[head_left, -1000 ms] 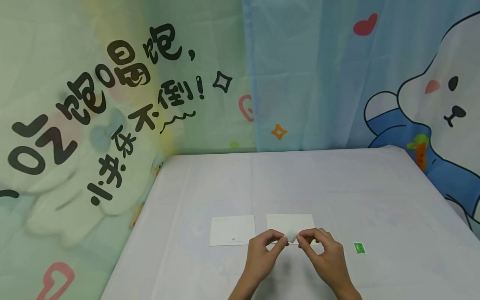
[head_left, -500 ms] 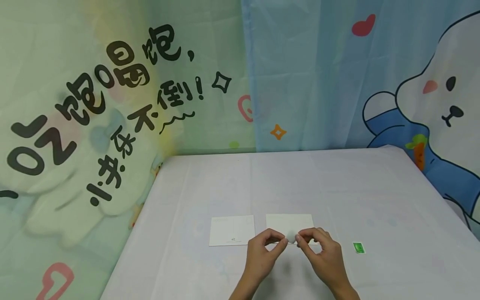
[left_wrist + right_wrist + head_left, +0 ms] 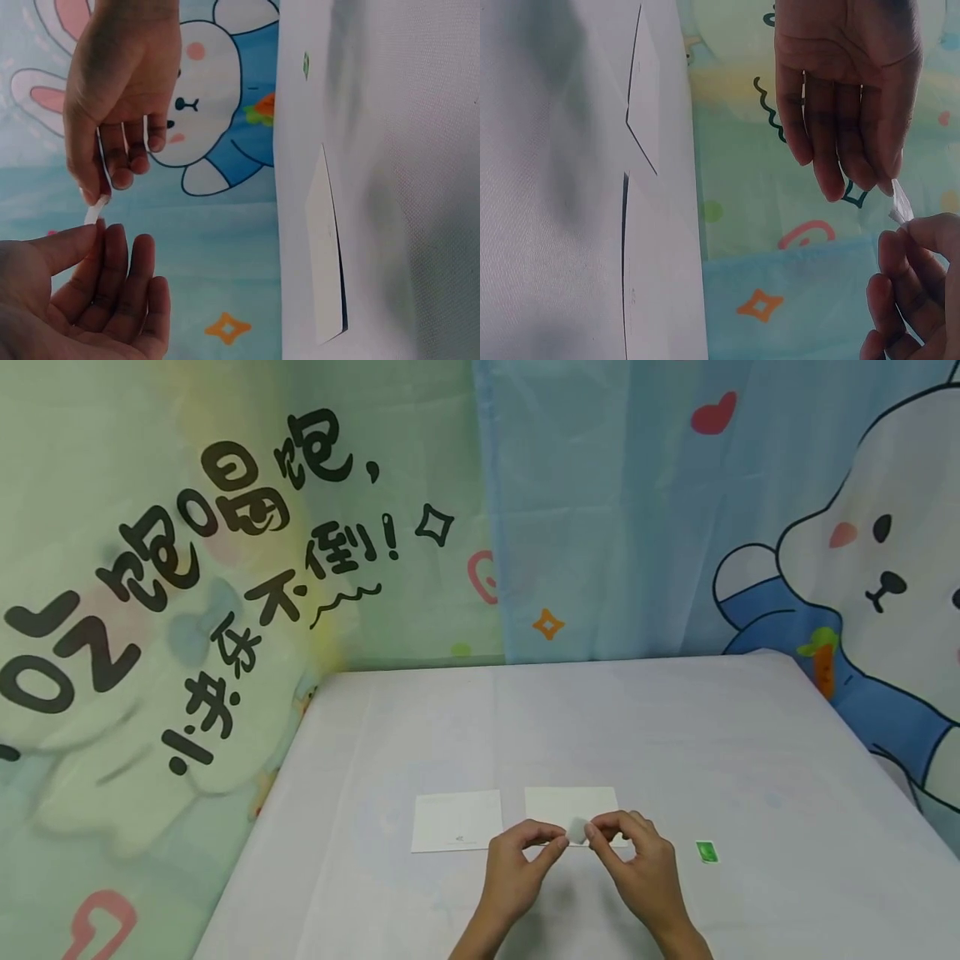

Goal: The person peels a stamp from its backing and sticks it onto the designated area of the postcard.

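Observation:
A small, thin, pale piece of paper (image 3: 577,831), roughly square, is held up above the table between both hands. My left hand (image 3: 516,870) pinches its left edge between thumb and forefinger. On the opposite edge, the thumb and forefinger of my right hand (image 3: 639,865) pinch it. The left wrist view catches the paper (image 3: 94,213) nearly edge-on between the fingertips; in the right wrist view the paper (image 3: 901,204) looks whitish and slightly translucent. Behind the hands lies a white card (image 3: 551,802), its near edge partly covered by the fingers.
A second white card (image 3: 456,820) with a tiny printed mark lies to the left. Right of the hands is a small green stamp-like piece with a white border (image 3: 707,852). A white cloth covers the table (image 3: 600,727); printed curtains (image 3: 585,510) hang behind it.
The head view has turned slightly right, so everything sits a little further left. The held paper has tilted and shows more of its face. Both hands keep their pinch.

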